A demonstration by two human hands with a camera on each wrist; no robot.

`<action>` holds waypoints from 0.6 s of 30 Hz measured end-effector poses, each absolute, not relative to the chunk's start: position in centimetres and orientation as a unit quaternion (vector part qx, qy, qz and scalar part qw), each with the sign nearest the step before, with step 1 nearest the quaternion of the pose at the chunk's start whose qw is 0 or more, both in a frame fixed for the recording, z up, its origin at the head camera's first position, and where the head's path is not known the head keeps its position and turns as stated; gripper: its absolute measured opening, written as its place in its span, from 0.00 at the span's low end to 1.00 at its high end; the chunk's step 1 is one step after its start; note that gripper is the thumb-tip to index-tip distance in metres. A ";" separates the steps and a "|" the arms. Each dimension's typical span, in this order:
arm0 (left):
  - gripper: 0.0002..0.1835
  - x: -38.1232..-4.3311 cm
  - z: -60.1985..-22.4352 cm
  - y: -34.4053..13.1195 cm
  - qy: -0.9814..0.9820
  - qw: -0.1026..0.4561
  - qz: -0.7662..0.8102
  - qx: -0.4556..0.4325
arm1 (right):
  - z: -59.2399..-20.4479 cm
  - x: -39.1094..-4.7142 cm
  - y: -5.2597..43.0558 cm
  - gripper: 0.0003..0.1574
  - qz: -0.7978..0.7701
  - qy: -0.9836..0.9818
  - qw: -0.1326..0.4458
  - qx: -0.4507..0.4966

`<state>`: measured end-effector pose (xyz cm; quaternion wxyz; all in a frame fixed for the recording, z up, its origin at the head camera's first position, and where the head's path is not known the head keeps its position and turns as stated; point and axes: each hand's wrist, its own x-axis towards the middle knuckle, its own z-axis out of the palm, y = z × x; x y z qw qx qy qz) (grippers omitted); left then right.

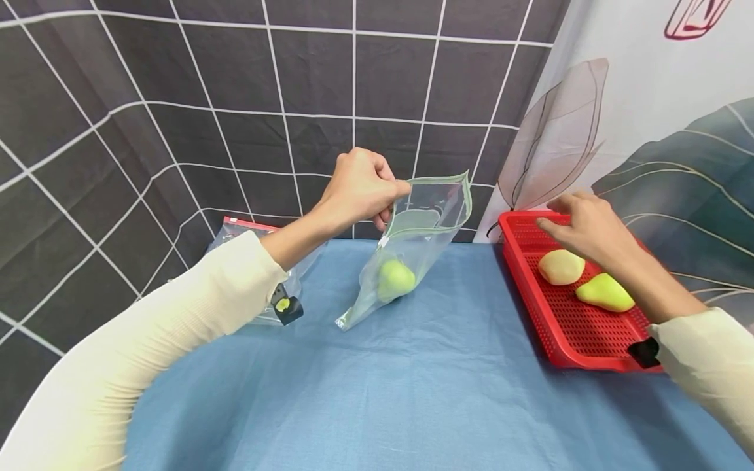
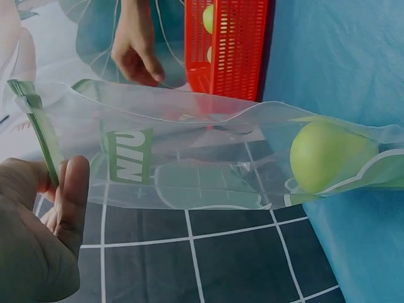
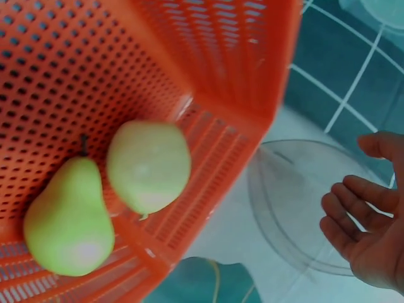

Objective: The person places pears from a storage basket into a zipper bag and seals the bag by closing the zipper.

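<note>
My left hand (image 1: 363, 186) pinches the green-edged rim of a clear zip bag (image 1: 432, 226) and holds it up with its mouth parted. A round yellow-green fruit (image 1: 396, 279) lies at the bottom of the bag, on the cloth. In the left wrist view, green printing shows on the bag, and the fruit (image 2: 331, 156) is seen through the plastic. My right hand (image 1: 595, 229) hovers over the red basket (image 1: 565, 353), fingers loosely bent and holding nothing. Inside the basket lie a pale yellow round fruit (image 1: 561, 267) and a green pear (image 1: 605, 292).
Another clear bag with a red zip (image 1: 250, 224) lies behind my left forearm. A blue cloth (image 1: 377, 392) covers the table. Dark tiled sheeting (image 1: 312, 72) stands behind and to the left, and a leaf-patterned sheet (image 1: 695, 170) hangs at the right.
</note>
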<state>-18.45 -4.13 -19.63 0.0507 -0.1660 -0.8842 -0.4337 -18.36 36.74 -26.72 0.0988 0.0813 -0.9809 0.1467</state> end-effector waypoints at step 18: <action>0.16 -19.7 -20.7 -5.0 -0.900 0.010 -0.399 -0.176 | -28.8 -19.6 42.7 0.37 0.029 -0.987 -0.072 0.139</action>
